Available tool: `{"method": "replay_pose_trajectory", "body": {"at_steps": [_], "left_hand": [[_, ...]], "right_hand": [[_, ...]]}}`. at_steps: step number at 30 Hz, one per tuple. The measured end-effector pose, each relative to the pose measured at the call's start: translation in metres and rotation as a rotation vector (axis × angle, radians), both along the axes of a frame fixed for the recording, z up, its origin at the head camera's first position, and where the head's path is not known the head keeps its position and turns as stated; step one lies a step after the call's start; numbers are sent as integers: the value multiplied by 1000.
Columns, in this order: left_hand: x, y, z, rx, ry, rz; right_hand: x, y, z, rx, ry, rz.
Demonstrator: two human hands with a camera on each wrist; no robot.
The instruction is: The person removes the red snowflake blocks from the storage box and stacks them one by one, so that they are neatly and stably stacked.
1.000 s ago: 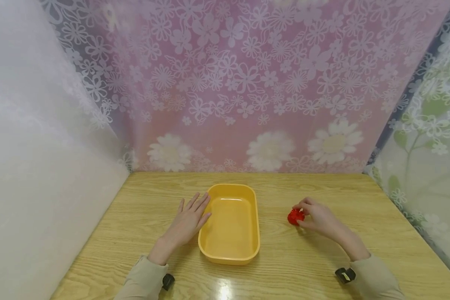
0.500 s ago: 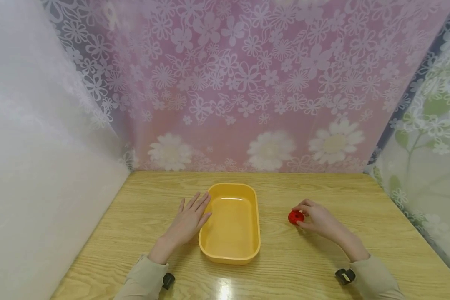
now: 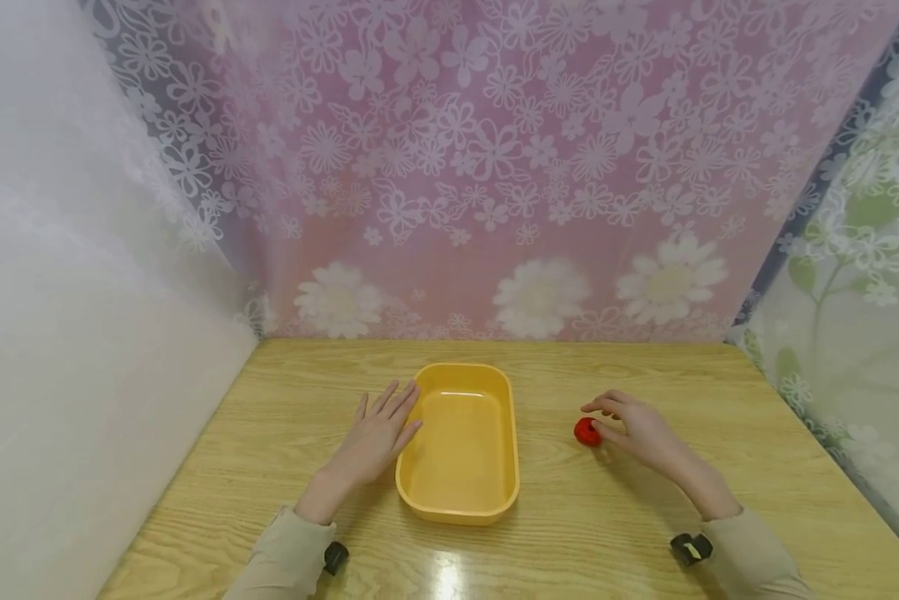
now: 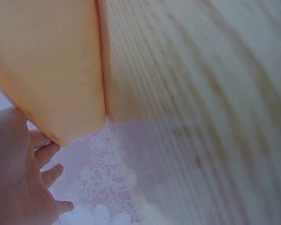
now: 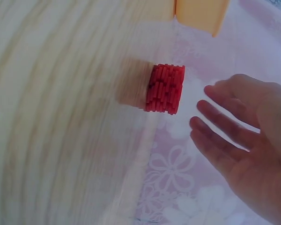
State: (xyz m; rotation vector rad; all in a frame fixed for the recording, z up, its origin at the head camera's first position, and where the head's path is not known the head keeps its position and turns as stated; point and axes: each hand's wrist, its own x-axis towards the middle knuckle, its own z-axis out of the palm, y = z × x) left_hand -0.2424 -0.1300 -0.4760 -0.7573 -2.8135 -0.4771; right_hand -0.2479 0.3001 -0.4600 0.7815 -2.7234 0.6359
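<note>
A red toothed cylinder (image 5: pixel 166 89), like a stack of small gears, stands on the table to the right of an orange-yellow rectangular tub (image 3: pixel 460 454). My right hand (image 3: pixel 640 429) hovers just beside it, thumb and fingers spread. In the right wrist view a gap shows between the fingertips and the red piece. My left hand (image 3: pixel 374 442) rests on the tub's left rim with straight fingers. From the left wrist, the fingers (image 4: pixel 47 152) are seen touching the rim's edge. Nothing is visible inside the tub.
The wood-grain table (image 3: pixel 329 550) runs back to a pink flowered curtain (image 3: pixel 449 167). A pale sheet (image 3: pixel 104 292) hangs along the left side, and a leaf-patterned one (image 3: pixel 861 250) along the right. Black wrist bands (image 3: pixel 691 549) sit at both sleeves.
My right hand pinched the red piece and turned it so a round face with a hole showed; now the fingers have parted from it. The left hand and tub have stayed in place.
</note>
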Motion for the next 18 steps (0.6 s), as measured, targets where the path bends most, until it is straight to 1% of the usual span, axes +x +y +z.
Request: {"method": "replay_pose_trajectory", "body": {"at_steps": [4, 8, 12, 15, 17, 18], "left_hand": [[1, -1, 1, -6, -11, 0], [1, -2, 2, -8, -21, -3], [0, -4, 3, 8, -37, -12], [-4, -7, 6, 30, -39, -23], [-8, -10, 11, 36, -31, -14], [-11, -12, 14, 36, -17, -4]], "right_hand": [[2, -1, 2, -13, 52, -12], [3, -3, 5, -40, 130, -4], [1, -2, 12, -59, 201, -7], [-1, 2, 20, -47, 191, -33], [-4, 7, 26, -34, 151, -50], [-4, 10, 30, -24, 128, -58]]}}
